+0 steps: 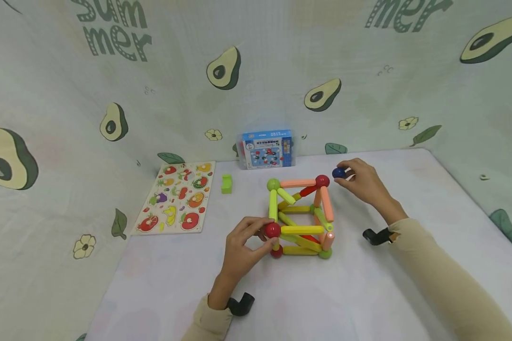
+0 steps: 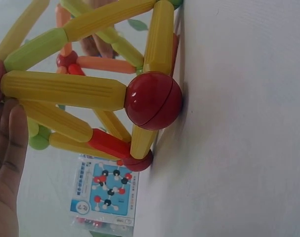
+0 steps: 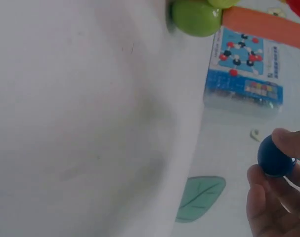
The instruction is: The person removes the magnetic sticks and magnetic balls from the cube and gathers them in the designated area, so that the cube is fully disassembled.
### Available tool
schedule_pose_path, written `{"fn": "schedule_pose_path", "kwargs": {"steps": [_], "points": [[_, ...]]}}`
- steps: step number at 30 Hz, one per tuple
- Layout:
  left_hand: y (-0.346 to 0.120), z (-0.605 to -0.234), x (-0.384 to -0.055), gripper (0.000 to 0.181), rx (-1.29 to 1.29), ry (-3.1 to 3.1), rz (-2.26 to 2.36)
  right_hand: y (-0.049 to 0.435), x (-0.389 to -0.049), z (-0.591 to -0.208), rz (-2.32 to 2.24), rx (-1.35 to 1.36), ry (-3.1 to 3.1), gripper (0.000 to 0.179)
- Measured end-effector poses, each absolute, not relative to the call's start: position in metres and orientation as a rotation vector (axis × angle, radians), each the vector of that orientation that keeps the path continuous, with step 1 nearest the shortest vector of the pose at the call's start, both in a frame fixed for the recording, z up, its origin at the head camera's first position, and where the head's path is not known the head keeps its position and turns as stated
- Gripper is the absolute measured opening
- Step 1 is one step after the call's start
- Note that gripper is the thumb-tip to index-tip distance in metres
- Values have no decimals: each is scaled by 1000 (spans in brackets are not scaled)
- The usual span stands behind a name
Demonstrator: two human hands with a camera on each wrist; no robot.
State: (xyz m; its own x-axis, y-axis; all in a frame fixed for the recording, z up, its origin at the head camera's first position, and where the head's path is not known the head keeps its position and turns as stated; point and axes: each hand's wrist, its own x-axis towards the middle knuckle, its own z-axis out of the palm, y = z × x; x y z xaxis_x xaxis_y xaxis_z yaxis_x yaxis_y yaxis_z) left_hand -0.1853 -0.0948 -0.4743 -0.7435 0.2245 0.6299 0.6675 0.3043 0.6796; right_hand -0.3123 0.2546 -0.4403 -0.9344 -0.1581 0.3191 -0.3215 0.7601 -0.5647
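A frame of coloured rods and balls point(image 1: 300, 229) stands on the table, with yellow, orange, red and green rods joined at red and green balls. At its upper near left corner my left hand point(image 1: 243, 244) pinches a red ball point(image 1: 273, 230) between thumb and fingers. My right hand point(image 1: 364, 182) holds a blue ball point(image 1: 339, 173) by the fingertips, just right of the red ball point(image 1: 322, 181) at the frame's upper far right corner. The right wrist view shows the blue ball point(image 3: 274, 156) between thumb and fingers. In the left wrist view a lower red ball point(image 2: 153, 100) rests on the table.
Behind the frame stands a blue and white box point(image 1: 266, 149) in clear wrapping. A fruit picture board point(image 1: 175, 199) lies at the left, with a small green block point(image 1: 226, 183) beside it. An avocado-print cloth point(image 1: 264, 61) hangs at the back.
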Motion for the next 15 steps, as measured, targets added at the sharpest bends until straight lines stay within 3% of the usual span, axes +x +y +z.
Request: {"fn": "schedule_pose_path", "kwargs": {"steps": [15], "points": [[-96, -478, -187, 42, -832, -2150, -1447, 240, -410, -459, 1089, 308, -2833, 40]]}}
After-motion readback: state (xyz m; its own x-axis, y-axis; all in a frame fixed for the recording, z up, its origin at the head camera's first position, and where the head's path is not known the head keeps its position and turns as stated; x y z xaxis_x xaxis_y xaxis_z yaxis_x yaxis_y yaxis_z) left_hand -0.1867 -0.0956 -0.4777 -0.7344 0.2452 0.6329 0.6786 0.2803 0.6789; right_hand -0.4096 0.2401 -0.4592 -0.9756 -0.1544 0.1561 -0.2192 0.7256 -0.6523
